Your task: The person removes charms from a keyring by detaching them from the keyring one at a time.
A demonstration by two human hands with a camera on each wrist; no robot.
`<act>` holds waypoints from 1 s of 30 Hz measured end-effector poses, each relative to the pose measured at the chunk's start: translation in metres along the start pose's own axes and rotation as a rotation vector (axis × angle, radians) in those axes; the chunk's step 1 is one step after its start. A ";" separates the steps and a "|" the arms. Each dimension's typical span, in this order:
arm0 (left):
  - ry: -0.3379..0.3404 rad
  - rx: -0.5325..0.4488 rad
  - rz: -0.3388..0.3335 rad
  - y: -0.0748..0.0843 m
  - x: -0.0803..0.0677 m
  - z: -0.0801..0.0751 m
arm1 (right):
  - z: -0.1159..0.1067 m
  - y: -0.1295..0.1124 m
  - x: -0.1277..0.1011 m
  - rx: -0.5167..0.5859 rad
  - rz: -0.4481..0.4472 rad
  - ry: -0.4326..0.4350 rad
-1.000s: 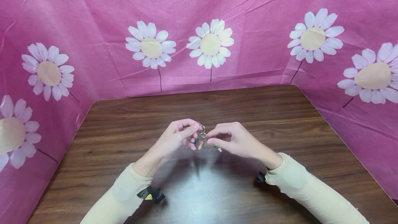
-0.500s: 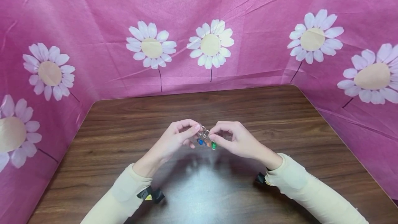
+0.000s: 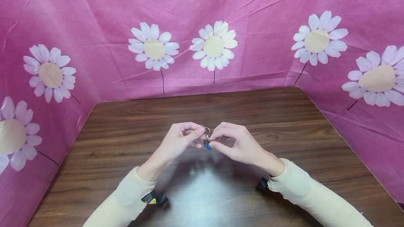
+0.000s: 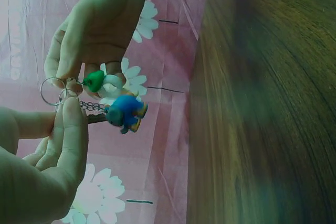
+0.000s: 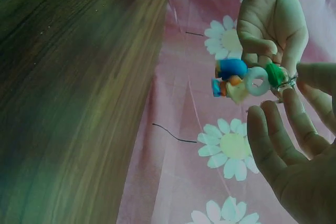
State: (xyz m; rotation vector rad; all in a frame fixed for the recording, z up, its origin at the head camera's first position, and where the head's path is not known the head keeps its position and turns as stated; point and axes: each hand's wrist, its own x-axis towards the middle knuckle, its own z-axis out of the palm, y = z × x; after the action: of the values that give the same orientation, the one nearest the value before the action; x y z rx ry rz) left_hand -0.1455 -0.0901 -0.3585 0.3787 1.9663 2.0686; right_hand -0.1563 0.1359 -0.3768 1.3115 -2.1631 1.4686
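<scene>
Hanging between both hands above the counter (image 3: 221, 108), the key ring (image 4: 52, 91) sits pinched by left hand (image 3: 178, 142) and right hand (image 3: 235, 143) fingers, blue charm (image 4: 125, 113) dangling below.

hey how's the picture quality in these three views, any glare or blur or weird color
Head view: sharp and evenly lit, with a pale glare patch on the table between the sleeves. Left wrist view: dim, greenish cast, table blurred, blue charm fairly clear. Right wrist view: same green tint, soft focus on the charms.

Both hands (image 3: 209, 143) meet — fingertips pinched, wrists raised.
</scene>
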 end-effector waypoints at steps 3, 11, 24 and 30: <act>0.010 0.000 0.012 0.000 0.000 0.001 | 0.001 0.001 -0.001 -0.012 -0.011 0.003; 0.017 -0.030 0.028 -0.001 -0.001 0.000 | 0.007 0.006 -0.003 -0.010 0.159 -0.009; 0.020 -0.081 -0.003 0.002 -0.001 -0.002 | 0.011 0.010 -0.004 0.009 0.191 -0.055; 0.017 -0.106 -0.019 0.004 -0.001 -0.001 | 0.015 0.012 -0.003 0.029 0.174 -0.079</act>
State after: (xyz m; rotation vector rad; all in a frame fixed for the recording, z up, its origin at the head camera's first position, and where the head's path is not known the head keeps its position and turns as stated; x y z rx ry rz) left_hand -0.1446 -0.0921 -0.3546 0.3200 1.8524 2.1602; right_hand -0.1596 0.1266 -0.3937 1.2371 -2.3675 1.5408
